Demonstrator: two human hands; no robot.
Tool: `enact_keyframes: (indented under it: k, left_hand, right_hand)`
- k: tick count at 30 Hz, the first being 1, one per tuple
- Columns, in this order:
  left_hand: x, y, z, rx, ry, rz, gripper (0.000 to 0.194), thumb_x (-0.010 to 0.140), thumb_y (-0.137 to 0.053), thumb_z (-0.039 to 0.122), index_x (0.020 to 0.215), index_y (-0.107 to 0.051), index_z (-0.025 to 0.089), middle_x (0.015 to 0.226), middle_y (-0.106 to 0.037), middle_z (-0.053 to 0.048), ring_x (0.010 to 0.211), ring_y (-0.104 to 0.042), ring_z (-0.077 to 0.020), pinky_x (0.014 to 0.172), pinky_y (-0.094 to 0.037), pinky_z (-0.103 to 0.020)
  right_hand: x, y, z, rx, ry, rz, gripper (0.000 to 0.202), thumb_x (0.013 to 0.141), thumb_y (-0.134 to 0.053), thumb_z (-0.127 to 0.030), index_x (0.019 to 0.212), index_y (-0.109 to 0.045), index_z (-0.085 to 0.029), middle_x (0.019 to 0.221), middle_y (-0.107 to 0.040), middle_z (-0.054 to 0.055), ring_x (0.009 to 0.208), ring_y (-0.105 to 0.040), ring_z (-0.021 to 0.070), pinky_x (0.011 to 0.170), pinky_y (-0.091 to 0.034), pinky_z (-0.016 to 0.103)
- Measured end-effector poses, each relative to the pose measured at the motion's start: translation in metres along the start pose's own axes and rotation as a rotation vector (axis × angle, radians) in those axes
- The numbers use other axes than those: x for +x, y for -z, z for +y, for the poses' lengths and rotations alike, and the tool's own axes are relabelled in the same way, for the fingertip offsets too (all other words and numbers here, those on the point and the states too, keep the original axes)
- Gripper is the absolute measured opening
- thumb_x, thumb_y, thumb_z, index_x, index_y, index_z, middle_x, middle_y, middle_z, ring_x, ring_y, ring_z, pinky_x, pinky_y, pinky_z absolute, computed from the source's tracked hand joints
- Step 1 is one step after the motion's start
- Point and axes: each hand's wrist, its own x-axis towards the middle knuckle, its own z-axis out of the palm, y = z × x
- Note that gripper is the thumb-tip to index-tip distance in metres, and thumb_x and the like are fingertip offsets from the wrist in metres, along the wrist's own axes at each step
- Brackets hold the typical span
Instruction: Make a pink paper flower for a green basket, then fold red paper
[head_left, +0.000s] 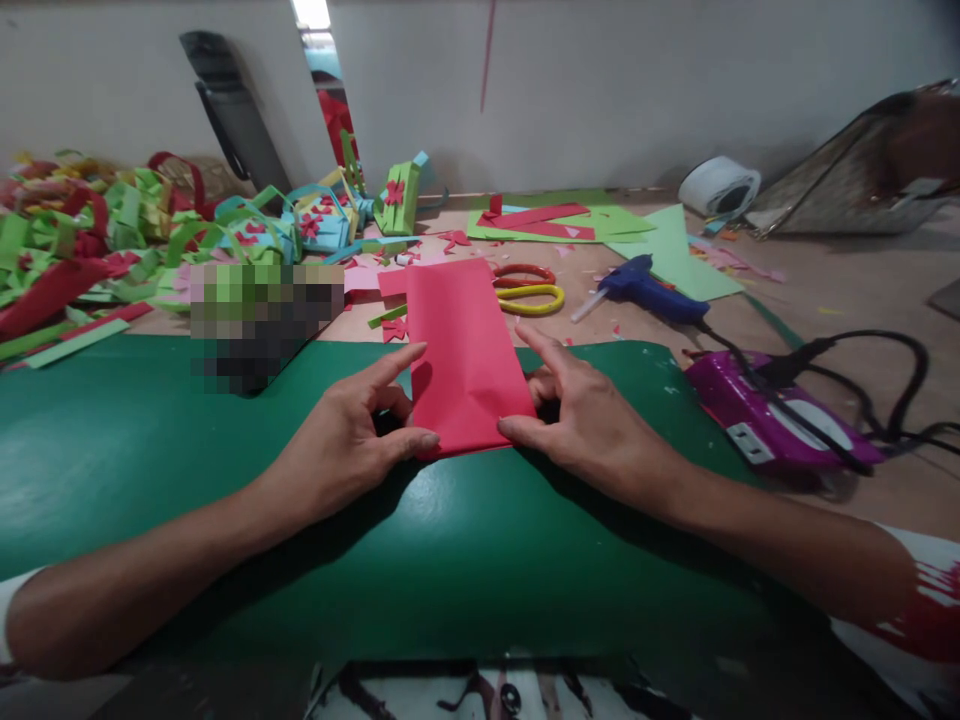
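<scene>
Pale wall [600, 100] stands behind a cluttered table, and at its near side a glossy green mat [420, 560] lies under my hands. Red paper [465, 340] sits over the mat's middle, its far end reaching toward the scraps. If my thumbs press unevenly, I judge its layers could slip out of line at the near edge, or the dent in its middle could set as a wrinkle. The scissors [559, 298] lie just beside its far right side and might snag it. Both forearms angle inward, palms facing each other. My left hand [352, 420] lightly grips the left edge, thumb at the near corner; my right hand [585, 400] pinches the opposite corner, forefinger extended, other fingers curled.
</scene>
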Motion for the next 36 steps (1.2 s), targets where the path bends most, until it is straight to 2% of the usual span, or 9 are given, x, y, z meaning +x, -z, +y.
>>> enact_keyframes:
  k: [4, 7, 11, 17, 20, 27, 31, 36]
  left_hand:
    - [0.0008, -0.0003, -0.0013, 0.017, 0.012, 0.009, 0.074, 0.075, -0.069, 0.032, 0.141, -0.037, 0.023, 0.067, -0.057, 0.009, 0.059, -0.049, -0.01, 0.061, -0.039, -0.023]
    - [0.0014, -0.0011, -0.0008, 0.049, 0.008, 0.027, 0.068, 0.075, -0.069, 0.029, 0.138, -0.044, 0.021, 0.067, -0.057, 0.008, 0.063, -0.051, -0.0104, 0.064, -0.04, -0.022]
    - [0.0016, -0.0011, 0.0006, 0.074, 0.0, 0.039, 0.067, 0.074, -0.07, 0.027, 0.136, -0.046, 0.02, 0.067, -0.058, 0.008, 0.065, -0.052, -0.0105, 0.067, -0.041, -0.022]
    - [0.0014, -0.0001, 0.0024, 0.06, 0.036, 0.032, 0.067, 0.073, -0.071, 0.027, 0.135, -0.047, 0.02, 0.065, -0.058, 0.009, 0.061, -0.052, -0.0098, 0.063, -0.04, -0.021]
    - [0.0014, -0.0006, 0.002, 0.071, 0.027, 0.039, 0.066, 0.073, -0.071, 0.027, 0.134, -0.049, 0.02, 0.065, -0.058, 0.008, 0.063, -0.054, -0.0107, 0.068, -0.042, -0.022]
    - [0.0011, -0.0022, -0.0037, 0.138, 0.013, 0.06, 0.059, 0.071, -0.073, 0.03, 0.127, -0.057, 0.021, 0.096, -0.07, -0.002, 0.085, -0.062, -0.0188, 0.082, -0.045, -0.029]
    - [0.0013, -0.0018, -0.0047, 0.143, -0.008, 0.051, 0.062, 0.072, -0.073, 0.032, 0.131, -0.054, 0.023, 0.112, -0.067, -0.005, 0.092, -0.063, -0.0205, 0.084, -0.046, -0.031]
    - [-0.0016, -0.0004, -0.0057, 0.202, -0.056, 0.026, 0.067, 0.075, -0.069, 0.037, 0.137, -0.046, 0.024, 0.097, -0.068, -0.002, 0.09, -0.06, -0.0207, 0.083, -0.046, -0.033]
  right_hand:
    - [0.0, -0.0005, 0.0005, -0.015, 0.01, 0.011, 0.082, 0.071, -0.063, -0.016, 0.145, -0.027, -0.015, 0.057, -0.047, -0.009, 0.054, -0.046, 0.0121, 0.059, -0.036, 0.026]
    - [0.0001, -0.001, 0.0002, -0.004, 0.017, 0.013, 0.082, 0.072, -0.062, -0.016, 0.145, -0.026, -0.017, 0.058, -0.047, -0.009, 0.053, -0.045, 0.0118, 0.058, -0.036, 0.026]
    - [0.0004, -0.0006, 0.0002, 0.004, 0.013, 0.007, 0.082, 0.072, -0.063, -0.017, 0.145, -0.027, -0.016, 0.057, -0.047, -0.009, 0.054, -0.046, 0.0124, 0.058, -0.036, 0.026]
    - [-0.0004, 0.0009, 0.0, 0.018, 0.003, -0.01, 0.082, 0.071, -0.062, -0.015, 0.145, -0.026, -0.016, 0.058, -0.05, -0.009, 0.055, -0.047, 0.0125, 0.058, -0.037, 0.026]
    - [-0.0007, 0.0008, -0.0007, 0.022, 0.0, -0.013, 0.083, 0.071, -0.062, -0.014, 0.146, -0.026, -0.016, 0.059, -0.05, -0.008, 0.055, -0.047, 0.0125, 0.058, -0.037, 0.025]
    - [-0.0009, 0.0014, -0.0024, 0.013, -0.003, -0.018, 0.083, 0.071, -0.062, -0.012, 0.146, -0.025, -0.017, 0.058, -0.048, -0.009, 0.056, -0.046, 0.0124, 0.058, -0.037, 0.026]
    - [-0.0011, 0.0018, -0.0031, -0.002, -0.014, -0.017, 0.083, 0.072, -0.062, -0.012, 0.146, -0.025, -0.015, 0.058, -0.046, -0.009, 0.055, -0.044, 0.0125, 0.059, -0.036, 0.026]
    - [-0.0005, 0.0008, -0.0031, -0.02, -0.012, -0.01, 0.084, 0.071, -0.063, -0.011, 0.146, -0.025, -0.015, 0.057, -0.044, -0.01, 0.056, -0.044, 0.0125, 0.062, -0.037, 0.027]
